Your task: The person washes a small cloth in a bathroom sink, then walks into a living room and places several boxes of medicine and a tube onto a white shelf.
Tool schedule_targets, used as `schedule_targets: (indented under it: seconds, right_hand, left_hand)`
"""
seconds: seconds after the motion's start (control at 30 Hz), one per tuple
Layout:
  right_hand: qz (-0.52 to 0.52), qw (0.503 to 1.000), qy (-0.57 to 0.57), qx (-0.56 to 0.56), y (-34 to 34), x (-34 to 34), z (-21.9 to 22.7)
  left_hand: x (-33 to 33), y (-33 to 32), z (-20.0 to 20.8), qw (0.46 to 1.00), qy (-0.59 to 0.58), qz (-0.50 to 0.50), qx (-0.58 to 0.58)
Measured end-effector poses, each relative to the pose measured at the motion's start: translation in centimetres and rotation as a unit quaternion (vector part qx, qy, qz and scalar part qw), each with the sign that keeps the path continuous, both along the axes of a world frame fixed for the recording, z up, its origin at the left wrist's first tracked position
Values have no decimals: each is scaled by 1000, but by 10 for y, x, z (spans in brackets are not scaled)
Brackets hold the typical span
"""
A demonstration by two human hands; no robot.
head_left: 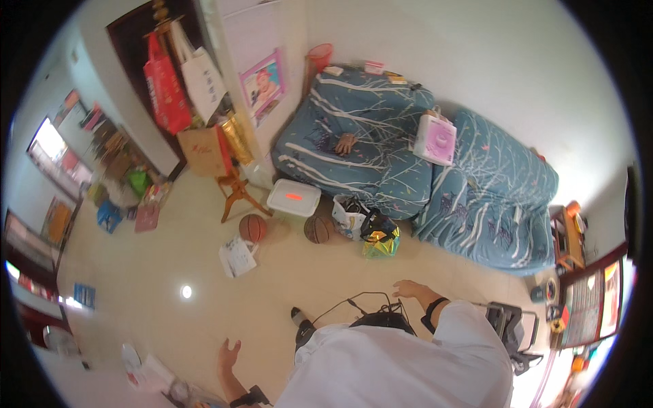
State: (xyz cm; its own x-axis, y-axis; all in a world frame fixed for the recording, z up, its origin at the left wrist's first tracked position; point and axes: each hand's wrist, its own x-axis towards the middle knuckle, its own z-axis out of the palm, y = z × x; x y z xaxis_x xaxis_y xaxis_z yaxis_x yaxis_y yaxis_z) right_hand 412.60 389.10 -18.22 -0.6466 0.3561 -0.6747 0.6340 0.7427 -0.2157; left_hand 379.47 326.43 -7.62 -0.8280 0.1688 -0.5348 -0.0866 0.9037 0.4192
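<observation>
My left hand hangs out at my side above the tiled floor, empty, its thumb and fingers apart. Also empty, my right hand reaches forward with loosely stretched fingers. A dark band circles each wrist. Close to the right hand, a thin black cable loops out from the dark bundle at my waist. Ahead on the floor lie an orange basketball and a darker basketball. Near them are a white paper bag, a white lidded box and a shiny yellow-green bag.
Two sofas in blue patterned covers line the far wall, with a white and pink bag on them. A wooden stand and hanging red bag are at the left. A black folded frame stands right of me.
</observation>
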Motion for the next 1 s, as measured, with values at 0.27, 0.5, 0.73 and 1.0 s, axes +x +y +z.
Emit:
schedule_targets:
  seconds: [0.27,0.5,0.73,1.0]
  right_hand:
    - [-385,902,28,-192,-1,-61,68]
    - [-251,935,82,235,12,-90,51]
    - [-334,926,-11,-175,87,-68,-70]
    - [-512,822,180,-170,221,-118,-76]
  left_hand:
    - [-196,117,-69,773,-267,330,471]
    - [-286,293,-131,981,58,-138,126]
    - [-322,455,-106,953,56,-289,78]
    - [-343,573,-99,908,113,-402,31]
